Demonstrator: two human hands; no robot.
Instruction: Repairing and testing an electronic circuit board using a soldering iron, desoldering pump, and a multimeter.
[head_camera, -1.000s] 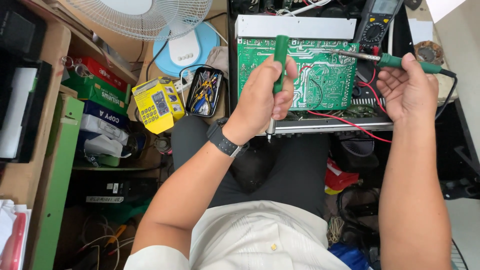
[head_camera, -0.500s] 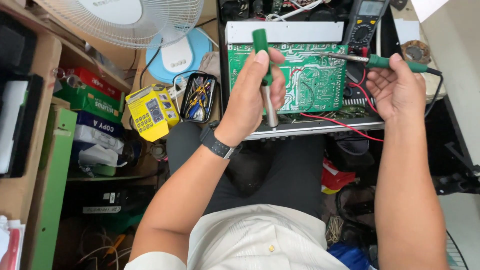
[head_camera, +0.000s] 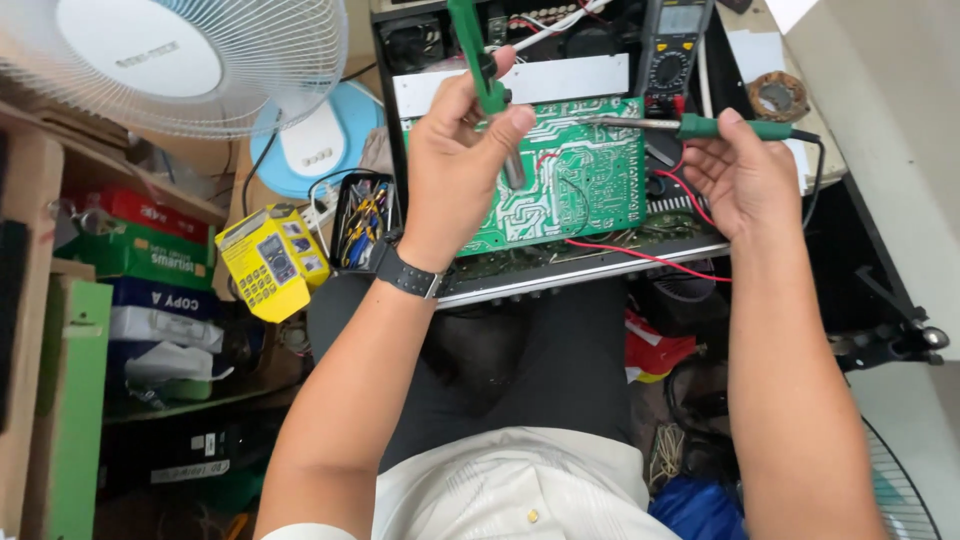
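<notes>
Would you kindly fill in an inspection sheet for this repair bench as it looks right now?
Surface: open metal chassis resting over the person's lap.
Job's things: green circuit board, solder side up; green desoldering pump; green-handled soldering iron, tip over the board.
Clutter: multimeter, yellow meter, parts case.
Grippers: left hand grips the pump; right hand holds the iron.
Cables: red wire across the chassis edge; black iron cord.
Surroundings: white fan, shelf of boxes.
</notes>
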